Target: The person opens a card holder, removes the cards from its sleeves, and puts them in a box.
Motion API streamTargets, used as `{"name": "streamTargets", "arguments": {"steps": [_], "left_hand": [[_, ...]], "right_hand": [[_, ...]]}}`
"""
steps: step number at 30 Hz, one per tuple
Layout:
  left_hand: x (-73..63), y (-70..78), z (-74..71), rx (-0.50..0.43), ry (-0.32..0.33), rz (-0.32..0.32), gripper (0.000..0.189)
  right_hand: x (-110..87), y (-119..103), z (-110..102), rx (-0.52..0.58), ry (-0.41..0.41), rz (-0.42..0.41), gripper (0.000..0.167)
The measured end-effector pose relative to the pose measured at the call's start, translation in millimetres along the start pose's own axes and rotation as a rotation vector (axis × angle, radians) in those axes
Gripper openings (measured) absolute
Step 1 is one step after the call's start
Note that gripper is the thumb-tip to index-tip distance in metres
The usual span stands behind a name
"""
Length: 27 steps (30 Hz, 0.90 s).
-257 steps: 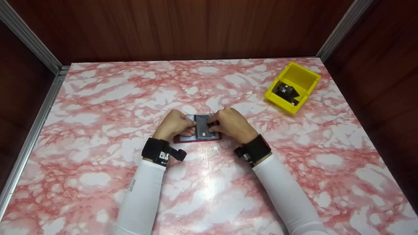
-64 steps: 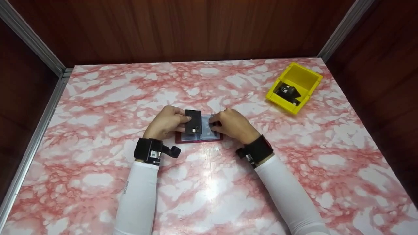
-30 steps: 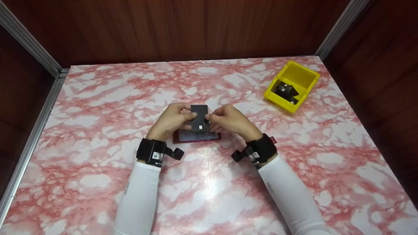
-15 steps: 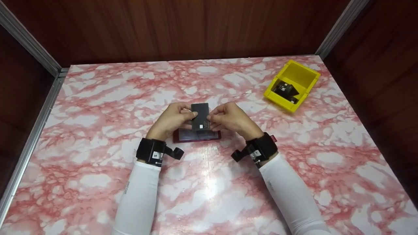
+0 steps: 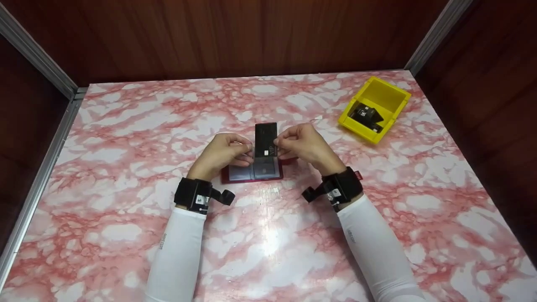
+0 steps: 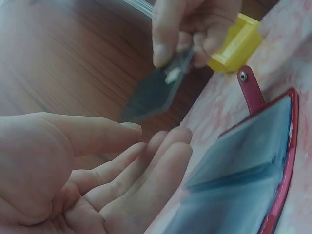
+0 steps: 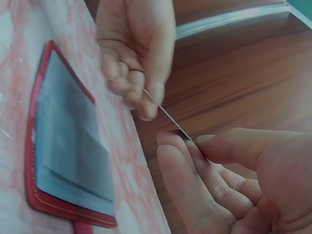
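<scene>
My right hand (image 5: pixel 308 144) pinches a black card (image 5: pixel 265 134) marked "VIP" by its right edge. A small pale square shows near the card's lower end. My left hand (image 5: pixel 222 152) is beside the card's left edge, its thumb and fingers apart with nothing between them in the left wrist view. Below both hands a red card holder (image 6: pixel 292 131) lies spread on the table, showing clear plastic sleeves (image 6: pixel 239 141). Its strap (image 6: pixel 251 92) with a metal snap sticks out to one side. Seen from the right wrist, the card (image 7: pixel 170 119) is nearly edge-on.
A yellow bin (image 5: pixel 389 95) stands at the back right of the pink-and-white marbled table (image 5: pixel 168 109). Several black cards (image 5: pixel 367 116) lie in it. Dark wood panels (image 5: pixel 235 37) rise behind the table and at both sides.
The black card came up off the card holder in my left hand, then both hands held it. My left fingers have let go; my right hand has moved it away and to the right.
</scene>
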<state>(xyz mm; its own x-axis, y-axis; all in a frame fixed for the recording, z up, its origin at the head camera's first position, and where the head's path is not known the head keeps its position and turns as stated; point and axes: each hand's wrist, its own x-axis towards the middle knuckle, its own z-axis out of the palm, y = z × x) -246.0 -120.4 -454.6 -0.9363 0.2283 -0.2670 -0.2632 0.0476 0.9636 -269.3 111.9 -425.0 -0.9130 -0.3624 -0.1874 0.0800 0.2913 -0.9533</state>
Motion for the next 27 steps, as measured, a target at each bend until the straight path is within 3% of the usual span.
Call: {"name": "streamTargets", "arguments": {"steps": [4,7,14,17,21,27], "left_hand": [[0.0,-2.4,-0.8,0.033,0.023,-0.002,0.024],[-0.7,-3.4,-1.1,0.068,0.035,-0.01,0.022],[-1.1,-4.8,-0.2,0.166,0.055,-0.037,0.024],[0.3,-6.0,0.3,0.179,0.057,-0.052,0.026],[1.5,-8.0,0.4,0.184,0.056,-0.057,0.025],[2.5,-9.3,1.5,0.188,0.052,-0.063,0.023]], "right_hand": [[-2.6,-4.8,-19.5,0.033,0.112,-0.043,0.018],[-5.4,-7.9,-41.8,0.116,0.232,-0.06,0.019],[-17.7,-5.7,-103.7,0.505,0.542,-0.043,0.031],[-23.2,-1.1,-126.6,0.592,0.622,-0.029,0.033],[-28.7,7.0,-149.1,0.621,0.7,-0.032,0.031],[-34.7,19.4,-168.2,0.552,0.837,-0.013,0.029]]}}
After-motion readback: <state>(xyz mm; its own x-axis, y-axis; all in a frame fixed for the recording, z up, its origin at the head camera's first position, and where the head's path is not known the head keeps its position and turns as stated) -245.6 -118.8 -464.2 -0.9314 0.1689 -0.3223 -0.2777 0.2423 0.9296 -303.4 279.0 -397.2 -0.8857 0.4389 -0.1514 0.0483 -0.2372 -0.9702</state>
